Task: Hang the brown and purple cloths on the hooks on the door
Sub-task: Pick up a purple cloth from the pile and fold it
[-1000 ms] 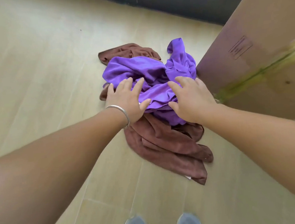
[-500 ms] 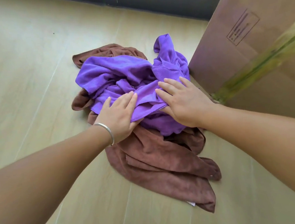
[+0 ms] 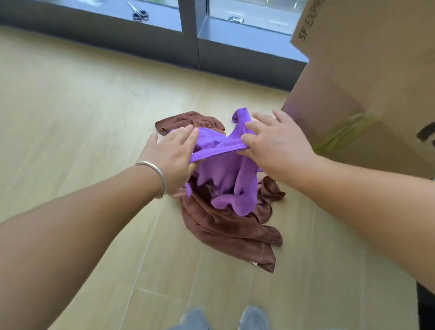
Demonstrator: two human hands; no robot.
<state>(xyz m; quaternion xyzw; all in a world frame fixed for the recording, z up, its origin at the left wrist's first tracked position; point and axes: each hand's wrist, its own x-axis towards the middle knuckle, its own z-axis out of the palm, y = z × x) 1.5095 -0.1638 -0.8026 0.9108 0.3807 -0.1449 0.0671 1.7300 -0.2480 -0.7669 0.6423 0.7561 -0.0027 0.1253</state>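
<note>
Left hand point(image 3: 169, 157) and right hand point(image 3: 275, 144) both pinch purple cloth point(image 3: 225, 180) hem, above brown cloth point(image 3: 224, 227) on floor point(image 3: 76, 124).

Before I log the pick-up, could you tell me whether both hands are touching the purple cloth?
Touching: the head view shows the left hand and right hand pinching the purple cloth along its stretched top edge.

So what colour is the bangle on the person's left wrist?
Silver: the thin metal bangle on the left wrist, clearest in the head view.
</note>
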